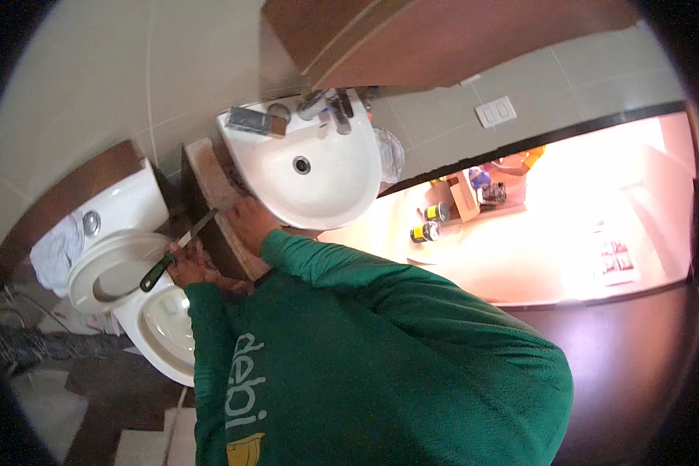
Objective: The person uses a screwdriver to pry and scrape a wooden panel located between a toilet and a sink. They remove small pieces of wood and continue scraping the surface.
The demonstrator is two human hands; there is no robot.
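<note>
My left hand [193, 264] is closed around a long, thin-bladed hand tool with a dark green handle [157, 273], gripping it where the blade meets the handle. Its pale blade [200, 225] slants up and right, with the tip at a brown wooden board [237, 252]. My right hand [248, 221] is closed over the board beside the blade tip, its fingers partly hidden. The board stands between the washbasin and the toilet, close against my body. Whether the blade touches it I cannot tell.
A white washbasin [326, 182] with a tap [314, 105] is just beyond my right hand; a grey block [248, 122] lies on its rim. The toilet [151, 342] has a white cloth [57, 252] on its tank. Tins [425, 231] and another person's arm [512, 168] show through the bright doorway.
</note>
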